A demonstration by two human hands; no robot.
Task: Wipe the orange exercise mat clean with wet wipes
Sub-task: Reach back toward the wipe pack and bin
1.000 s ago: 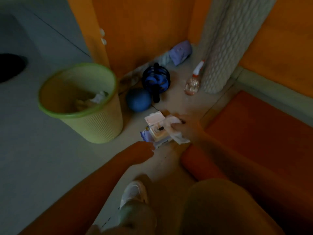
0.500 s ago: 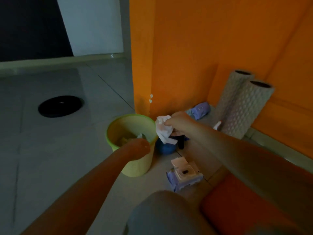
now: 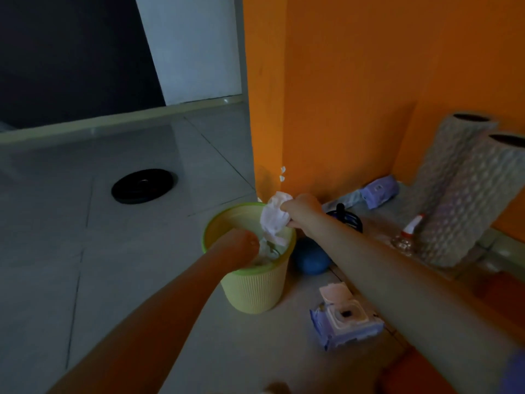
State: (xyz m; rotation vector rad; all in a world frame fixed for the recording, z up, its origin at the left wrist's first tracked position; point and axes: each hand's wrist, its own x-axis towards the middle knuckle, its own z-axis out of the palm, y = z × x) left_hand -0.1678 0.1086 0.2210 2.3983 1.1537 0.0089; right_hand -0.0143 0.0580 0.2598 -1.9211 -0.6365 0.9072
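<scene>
My right hand (image 3: 302, 213) grips a crumpled white wet wipe (image 3: 274, 217) above the right rim of the light green waste bin (image 3: 255, 291). My left hand (image 3: 238, 245) hovers over the bin's opening, its fingers hidden from me. An open purple pack of wet wipes (image 3: 345, 319) lies on the floor to the right of the bin, lid flipped up. Only a corner of the orange exercise mat (image 3: 412, 373) shows at the bottom right, under my right arm.
A blue ball (image 3: 311, 258) and a black-and-blue roller (image 3: 345, 216) sit behind the bin by the orange wall. A spray bottle (image 3: 406, 237) stands by two upright grey rolled mats (image 3: 460, 200). A black disc (image 3: 143, 184) lies on the tiles at left.
My right hand lifted the wipe from the pack up and left to above the bin. My left hand rose from the floor to over the bin. My view tilted up.
</scene>
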